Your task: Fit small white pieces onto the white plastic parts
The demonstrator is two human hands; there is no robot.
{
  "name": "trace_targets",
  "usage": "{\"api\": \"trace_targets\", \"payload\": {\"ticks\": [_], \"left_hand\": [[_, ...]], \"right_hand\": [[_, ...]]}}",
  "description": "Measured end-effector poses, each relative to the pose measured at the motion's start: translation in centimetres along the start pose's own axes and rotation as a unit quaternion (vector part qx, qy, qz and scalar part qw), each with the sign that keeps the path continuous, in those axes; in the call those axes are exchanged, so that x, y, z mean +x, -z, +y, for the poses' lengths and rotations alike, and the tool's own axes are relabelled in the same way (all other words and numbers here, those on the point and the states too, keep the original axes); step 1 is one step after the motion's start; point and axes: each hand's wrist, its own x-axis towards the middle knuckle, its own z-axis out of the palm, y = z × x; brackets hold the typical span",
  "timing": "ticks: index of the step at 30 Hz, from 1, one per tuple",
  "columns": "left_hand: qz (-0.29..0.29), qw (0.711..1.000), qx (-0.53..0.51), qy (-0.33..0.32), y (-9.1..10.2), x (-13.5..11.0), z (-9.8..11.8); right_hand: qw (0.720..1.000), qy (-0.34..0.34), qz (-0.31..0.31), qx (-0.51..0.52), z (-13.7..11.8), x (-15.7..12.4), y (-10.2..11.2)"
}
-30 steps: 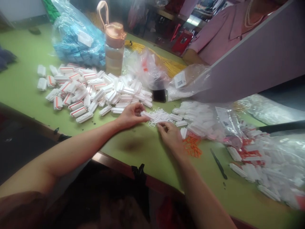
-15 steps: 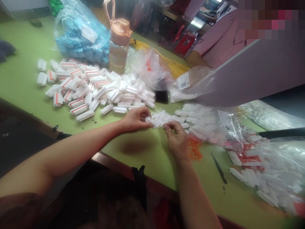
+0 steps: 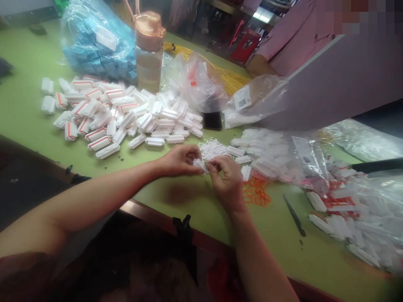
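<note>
Centre of frame: the left hand [image 3: 181, 160] grips a small white oblong plastic piece [image 3: 199, 164] in curled fingers. The right hand [image 3: 227, 178] has thumb and forefinger pinched together at the piece's right end; any smaller part between them cannot be made out. Just above lies a loose heap of tiny white bits [image 3: 212, 147], on a pale green table [image 3: 204, 209].

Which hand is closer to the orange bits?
Right. The right hand is close beside the orange bits; the left hand is farther off, beyond the right one.
</note>
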Motion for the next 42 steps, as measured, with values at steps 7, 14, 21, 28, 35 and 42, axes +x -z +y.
{"api": "trace_targets", "payload": {"ticks": [7,14,21,28,35,42], "left_hand": [[0.000,1.000,-0.004,-0.003,-0.1,-0.1,0.0],[0.029,0.995,-0.097,0.024,-0.1,-0.1,0.3],[0.020,0.987,-0.156,0.042,0.3,0.1,0.0],[0.024,0.991,-0.129,0.032,0.3,0.0,0.1],[0.045,0.993,-0.104,0.030,0.1,-0.1,0.1],[0.123,0.986,-0.116,-0.010,1.4,0.8,0.0]], "right_hand": [[0.994,0.049,0.008,-0.095,-0.3,-0.4,-0.2],[0.999,0.025,0.002,-0.021,-0.5,-0.5,-0.2],[0.994,-0.033,0.011,0.106,-0.1,-0.6,0.1],[0.997,0.061,0.007,-0.040,-0.1,-0.6,0.4],[0.996,0.060,-0.005,-0.068,-0.8,-0.5,-0.1],[0.992,-0.096,0.048,0.073,1.8,-0.4,-0.2]]}}
